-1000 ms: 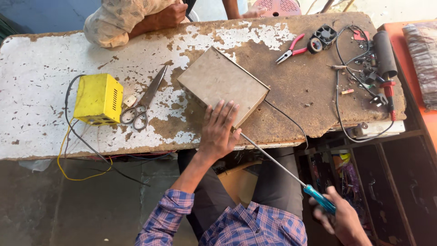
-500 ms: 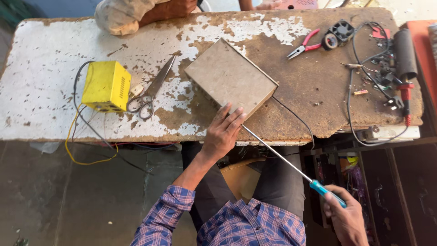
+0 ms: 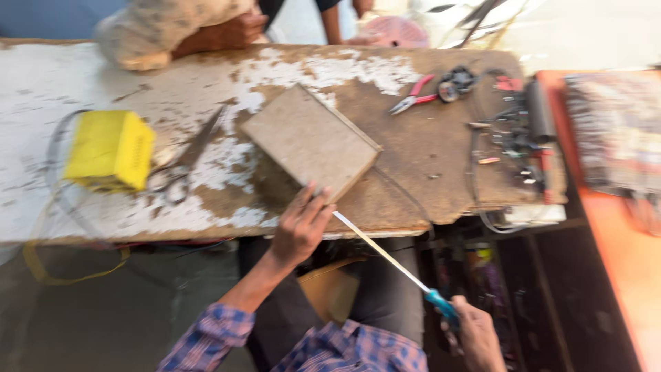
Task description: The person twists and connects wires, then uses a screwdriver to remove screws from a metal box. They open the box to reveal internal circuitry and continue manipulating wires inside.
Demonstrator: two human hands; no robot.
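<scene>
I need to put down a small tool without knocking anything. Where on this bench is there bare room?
Bare room: the worn bench top between the flat grey panel and the cables and parts at its right end, below the red pliers. Also the far-left corner behind the yellow box. Crowded: the right end, and around the scissors beside the box.

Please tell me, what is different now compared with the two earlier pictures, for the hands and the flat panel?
Little changed. The left hand slid slightly toward the near table edge, fingers still on the flat panel. The right hand keeps gripping the long screwdriver, tip at the panel's near corner. Yellow box, scissors and pliers stayed put.
</scene>
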